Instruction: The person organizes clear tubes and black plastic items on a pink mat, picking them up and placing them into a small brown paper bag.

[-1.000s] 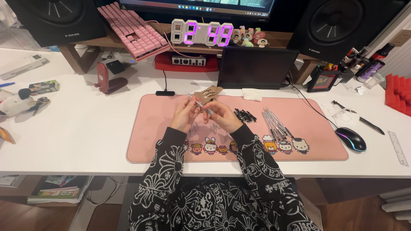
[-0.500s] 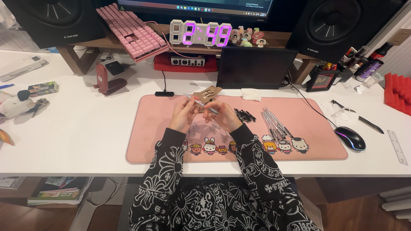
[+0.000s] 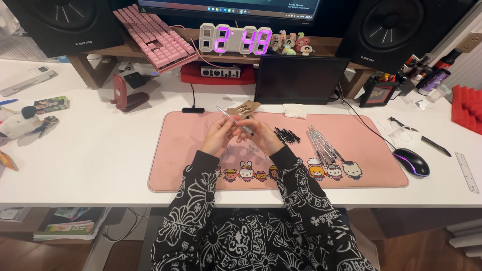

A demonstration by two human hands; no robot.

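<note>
Item: slim pen [image 3: 236, 122], which I pinch from both ends with left hand [image 3: 219, 135] and right hand [image 3: 261, 136] above the pink mat [image 3: 191, 150]. Handling note: I'd judge a firm, level grip best. Spare pen parts [image 3: 321, 145] lie toward the desk's right edge.

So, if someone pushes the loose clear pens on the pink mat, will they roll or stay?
The clear pens look thin and round, so they would probably roll sideways. They seem light, likely scattering easily. The pink mat looks soft, perhaps slowing them.

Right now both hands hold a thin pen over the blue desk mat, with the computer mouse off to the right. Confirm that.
Not quite: the desk mat is pink, not blue, as the head view shows. Both the left hand and right hand do hold the thin pen over it, with the computer mouse to the right.
</note>
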